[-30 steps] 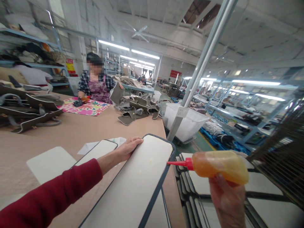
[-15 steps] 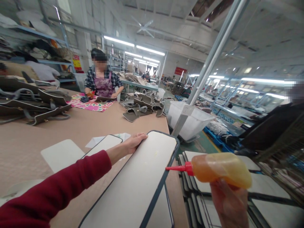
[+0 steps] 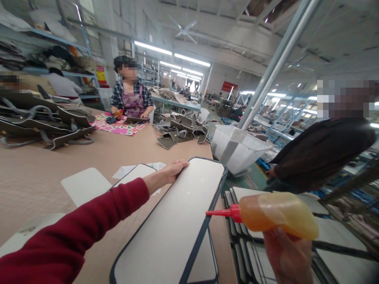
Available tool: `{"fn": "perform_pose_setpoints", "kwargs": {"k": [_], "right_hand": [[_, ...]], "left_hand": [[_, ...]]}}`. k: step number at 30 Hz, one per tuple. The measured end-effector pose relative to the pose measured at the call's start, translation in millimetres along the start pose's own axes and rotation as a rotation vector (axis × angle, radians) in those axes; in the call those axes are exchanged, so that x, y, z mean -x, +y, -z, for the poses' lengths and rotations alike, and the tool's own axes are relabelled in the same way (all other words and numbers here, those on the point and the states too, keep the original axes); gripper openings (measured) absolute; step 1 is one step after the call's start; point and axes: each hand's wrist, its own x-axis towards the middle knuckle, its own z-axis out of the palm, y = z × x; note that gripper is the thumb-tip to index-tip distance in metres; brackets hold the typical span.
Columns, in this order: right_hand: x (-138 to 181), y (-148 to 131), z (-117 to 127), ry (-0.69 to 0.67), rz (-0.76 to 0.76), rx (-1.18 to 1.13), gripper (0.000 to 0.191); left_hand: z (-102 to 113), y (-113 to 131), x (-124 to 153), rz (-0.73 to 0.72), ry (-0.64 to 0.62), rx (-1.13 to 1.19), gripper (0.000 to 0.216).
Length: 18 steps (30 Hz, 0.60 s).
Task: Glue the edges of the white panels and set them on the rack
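My left hand grips the upper left edge of a long white panel with rounded corners and a dark border. The panel is tilted above the table, over another dark-edged white panel. In my right hand lies a squeeze bottle of amber liquid, held on its side. Its red nozzle points left, and the tip is at the panel's right border; whether it touches I cannot tell. Small glossy spots show on the panel's face. The fingers of my right hand are partly hidden beneath the bottle.
Stacked dark-edged panels stand at the right, below the bottle. A metal post and a white bin are beyond the table corner. Brown bag pieces lie farther back. A co-worker sits across the table; another person stands right.
The view has shifted slightly, and the person at the right has come farther into view. My hands still hold the panel and bottle, with the nozzle tip slightly lower along the border.
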Motion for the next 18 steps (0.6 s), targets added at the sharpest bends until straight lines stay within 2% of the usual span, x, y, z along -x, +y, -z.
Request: {"fn": "perform_pose_setpoints", "kwargs": {"k": [10,18], "right_hand": [[8,1,3,0.026,-0.017,0.017,0.045],[12,-1,4,0.079,-0.092,0.068,0.044]], "left_hand": [[2,5,-5,0.014,0.020,0.005,0.015],[4,9,-9,0.041,0.049,0.007,0.011]]}}
